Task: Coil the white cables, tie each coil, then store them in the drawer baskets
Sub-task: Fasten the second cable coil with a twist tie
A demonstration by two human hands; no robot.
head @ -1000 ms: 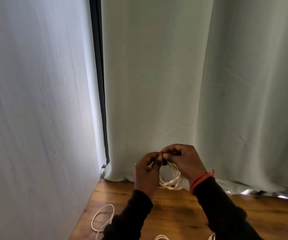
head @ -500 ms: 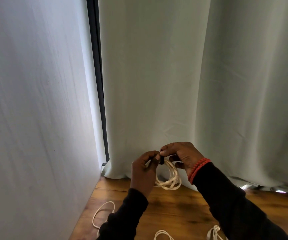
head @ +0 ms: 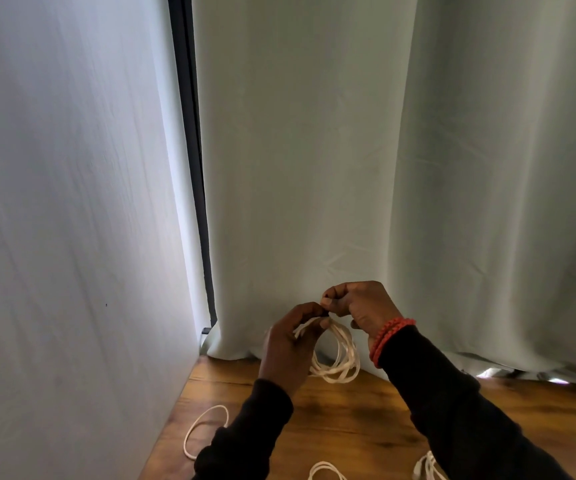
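Pale curtains (head: pixel 349 150) back a wooden bench (head: pixel 349 420) carrying loose cable loops (head: pixel 207 427), above which the left hand (head: pixel 290 344) grips the white coil (head: pixel 340 358) while the right hand (head: pixel 359 303) pinches a dark tie at its top; advise cinching snugly with strands kept bunched.

No readable text, label, brand, number or sign is to be found anywhere in the head view. None is borne by the pale grey-green fabric curtain (head: pixel 366 168) or by the brown wood-grain tabletop (head: pixel 349 420).
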